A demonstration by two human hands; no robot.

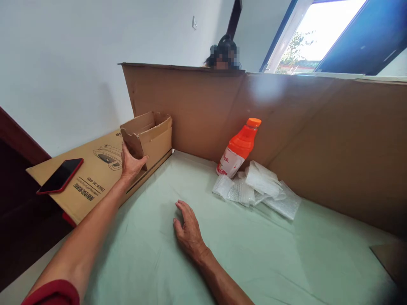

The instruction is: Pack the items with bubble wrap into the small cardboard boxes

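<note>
At the left, my left hand (131, 164) grips the near end of a small open-topped cardboard box (157, 137), thumb on its side and fingers around the end. The box stands on a flat printed carton (92, 178) against a tall cardboard panel (197, 99); its inside is mostly hidden. My right hand (190, 231) is low over the pale green cloth (152, 254), fingers slightly parted and holding nothing. Beyond it, an orange-red bottle (239, 148) with an orange cap leans against the panel. Pieces of bubble wrap (263, 186) lie beside the bottle.
A phone with a red edge (62, 176) lies on the flat carton. The tall panel runs across the back of the cloth-covered surface. A dark flat piece (389, 258) sits at the right edge. Behind the panel is a person (224, 53), near a bright doorway (318, 36).
</note>
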